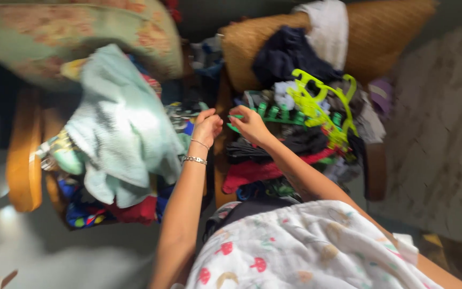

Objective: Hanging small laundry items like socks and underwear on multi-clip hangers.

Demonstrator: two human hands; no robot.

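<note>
- I log 2 chairs heaped with laundry. The left chair [23, 155], wooden arm at left of frame, carries a floral cushion [76, 37] at upper left and a pale mint towel [121, 128] draped over mixed coloured clothes.
- The right chair [386, 43], wicker back at upper right, holds a dark pile of garments [290, 53], a white cloth [324, 27] and red fabric lower down.
- A white printed cloth [306, 251] with red mushroom shapes lies across the person's lap at bottom centre.
- A neon yellow-green hanger [316, 99] rests on the right pile, centre right.
- A green clip hanger [276, 113] sits just left of it, at frame centre.
- Right hand [249, 123]: fingers pinched narrow on the left end of the green clip hanger.
- Left hand [207, 126]: curled loosely just beside the right hand, bracelets at the wrist; motion blur prevents me from telling whether it holds anything.
- Judgement: the step in hand looks like pulling the clip hanger free of the pile. The next move calls for a clean lift, since it may be tangled with the neon hanger and the clothes around it.
</note>
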